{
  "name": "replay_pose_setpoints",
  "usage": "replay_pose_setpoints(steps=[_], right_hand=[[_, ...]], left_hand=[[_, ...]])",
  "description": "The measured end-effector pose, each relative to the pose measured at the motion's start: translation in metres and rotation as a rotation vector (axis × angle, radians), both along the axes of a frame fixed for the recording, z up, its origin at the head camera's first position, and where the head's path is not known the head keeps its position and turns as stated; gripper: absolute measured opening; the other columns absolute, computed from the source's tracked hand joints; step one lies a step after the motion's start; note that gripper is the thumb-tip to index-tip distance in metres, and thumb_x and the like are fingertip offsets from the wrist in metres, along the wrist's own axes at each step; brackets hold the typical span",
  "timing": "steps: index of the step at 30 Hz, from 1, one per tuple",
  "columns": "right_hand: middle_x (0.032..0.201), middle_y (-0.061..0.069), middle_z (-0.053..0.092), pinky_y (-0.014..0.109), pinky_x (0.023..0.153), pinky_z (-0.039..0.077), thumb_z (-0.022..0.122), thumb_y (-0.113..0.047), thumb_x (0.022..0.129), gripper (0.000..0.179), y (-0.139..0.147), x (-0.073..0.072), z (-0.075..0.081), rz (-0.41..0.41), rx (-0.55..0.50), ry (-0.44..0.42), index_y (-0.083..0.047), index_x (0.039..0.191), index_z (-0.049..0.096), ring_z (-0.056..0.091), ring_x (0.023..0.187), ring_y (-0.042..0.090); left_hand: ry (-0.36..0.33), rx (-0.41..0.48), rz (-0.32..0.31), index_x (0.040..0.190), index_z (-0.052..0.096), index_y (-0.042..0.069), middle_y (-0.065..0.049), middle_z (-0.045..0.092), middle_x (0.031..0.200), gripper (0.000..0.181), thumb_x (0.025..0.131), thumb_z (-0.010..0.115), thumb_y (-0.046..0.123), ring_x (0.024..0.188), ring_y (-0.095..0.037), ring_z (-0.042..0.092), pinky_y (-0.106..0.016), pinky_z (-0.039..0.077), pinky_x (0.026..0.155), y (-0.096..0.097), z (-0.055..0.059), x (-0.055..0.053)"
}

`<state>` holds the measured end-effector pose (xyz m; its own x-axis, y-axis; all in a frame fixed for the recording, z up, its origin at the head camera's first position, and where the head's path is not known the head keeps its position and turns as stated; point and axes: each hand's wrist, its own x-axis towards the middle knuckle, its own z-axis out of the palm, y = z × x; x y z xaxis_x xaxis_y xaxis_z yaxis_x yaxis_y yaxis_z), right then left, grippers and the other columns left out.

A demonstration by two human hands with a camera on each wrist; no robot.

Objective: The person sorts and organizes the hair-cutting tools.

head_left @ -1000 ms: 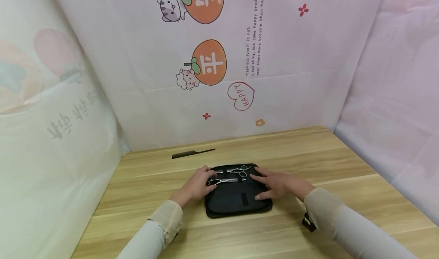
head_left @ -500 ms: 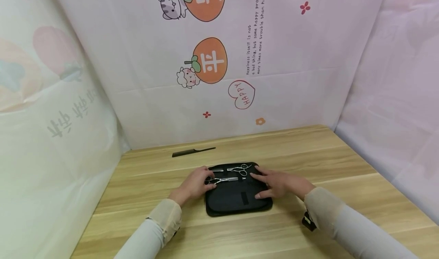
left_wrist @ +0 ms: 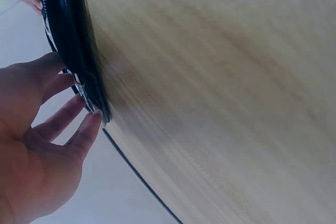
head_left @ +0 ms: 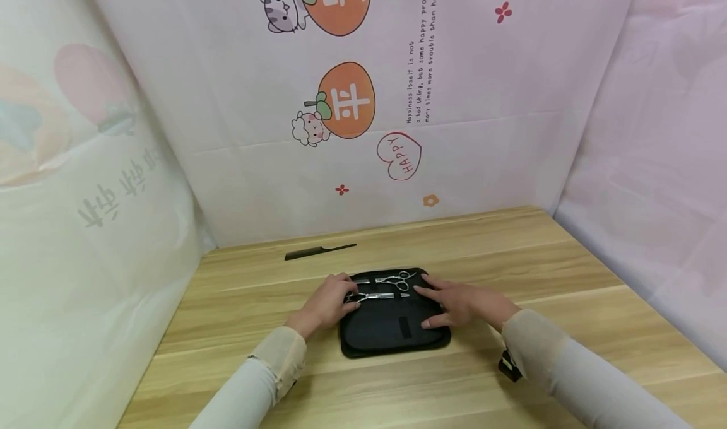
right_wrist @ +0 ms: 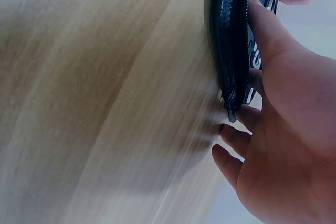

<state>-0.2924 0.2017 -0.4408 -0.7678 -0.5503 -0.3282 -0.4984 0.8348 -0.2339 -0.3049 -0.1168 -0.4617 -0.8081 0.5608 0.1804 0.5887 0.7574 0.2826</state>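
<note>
A black zip case (head_left: pixel 375 337) lies flat and unfolded on the wooden table. My left hand (head_left: pixel 328 301) pinches the handle end of the lower scissors (head_left: pixel 380 296) at the case's left side; its blades point right, and a tip shows past a black strap. Above it, a second pair of scissors (head_left: pixel 401 284) lies the other way round, finger rings to the right, held by another strap. My right hand (head_left: pixel 459 304) rests with spread fingers on the case's right side. In the right wrist view its thumb (right_wrist: pixel 265 24) lies over the zip edge (right_wrist: pixel 247 19).
A black tail comb (head_left: pixel 309 252) lies behind the case, near the back edge of the table (head_left: pixel 238 303). Printed white cloth (head_left: pixel 483 132) hangs behind and on both sides. A small black device (head_left: pixel 509 366) sits under the right wrist.
My left hand has shifted slightly right with the lower scissors, and slightly more of the tip shows past the strap. The right hand stays in place on the case.
</note>
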Motion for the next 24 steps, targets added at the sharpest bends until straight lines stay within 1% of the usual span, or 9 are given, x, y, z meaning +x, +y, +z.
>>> replay_pose_setpoints(steps=[7, 12, 14, 18, 24], right_hand=[[0.171, 0.014, 0.012, 0.056, 0.115, 0.035, 0.061, -0.065, 0.094, 0.089, -0.0006, -0.0008, -0.0010, -0.021, 0.017, -0.006, -0.019, 0.163, 0.029, 0.032, 0.148, 0.043], [0.170, 0.014, 0.013, 0.056, 0.115, 0.035, 0.062, -0.064, 0.094, 0.088, -0.0015, 0.0006, 0.0000, -0.029, 0.012, -0.007, -0.020, 0.163, 0.030, 0.032, 0.148, 0.043], [0.170, 0.014, 0.013, 0.055, 0.115, 0.035, 0.062, -0.064, 0.094, 0.088, -0.0019, 0.0014, 0.0005, -0.032, 0.012, -0.009, -0.020, 0.163, 0.030, 0.032, 0.148, 0.043], [0.170, 0.016, 0.013, 0.057, 0.114, 0.035, 0.064, -0.062, 0.094, 0.088, -0.0024, 0.0028, 0.0023, -0.028, -0.003, -0.015, -0.018, 0.162, 0.031, 0.031, 0.148, 0.045], [0.169, 0.017, 0.014, 0.057, 0.114, 0.035, 0.064, -0.061, 0.094, 0.088, -0.0026, 0.0027, 0.0030, -0.018, -0.015, -0.010, -0.015, 0.162, 0.032, 0.033, 0.147, 0.045]], left_hand=[[-0.032, -0.009, 0.019, 0.108, 0.077, 0.005, -0.011, 0.065, 0.110, 0.019, 0.094, 0.076, 0.018, 0.098, -0.028, 0.059, -0.043, 0.051, 0.089, 0.0035, 0.0026, 0.0008], [-0.045, -0.003, 0.037, 0.108, 0.077, 0.004, -0.010, 0.065, 0.108, 0.020, 0.094, 0.077, 0.018, 0.097, -0.027, 0.059, -0.043, 0.050, 0.089, 0.0049, 0.0016, 0.0000], [-0.045, -0.006, 0.042, 0.108, 0.077, 0.005, -0.009, 0.065, 0.108, 0.020, 0.094, 0.076, 0.019, 0.098, -0.026, 0.059, -0.042, 0.049, 0.090, 0.0053, 0.0009, -0.0006], [-0.046, -0.008, 0.045, 0.109, 0.077, 0.005, -0.010, 0.065, 0.109, 0.021, 0.095, 0.076, 0.021, 0.100, -0.027, 0.060, -0.043, 0.049, 0.091, 0.0061, 0.0001, -0.0013], [-0.033, -0.003, 0.034, 0.107, 0.078, 0.006, -0.010, 0.066, 0.108, 0.020, 0.095, 0.076, 0.022, 0.100, -0.028, 0.060, -0.044, 0.049, 0.093, 0.0076, 0.0007, -0.0011]])
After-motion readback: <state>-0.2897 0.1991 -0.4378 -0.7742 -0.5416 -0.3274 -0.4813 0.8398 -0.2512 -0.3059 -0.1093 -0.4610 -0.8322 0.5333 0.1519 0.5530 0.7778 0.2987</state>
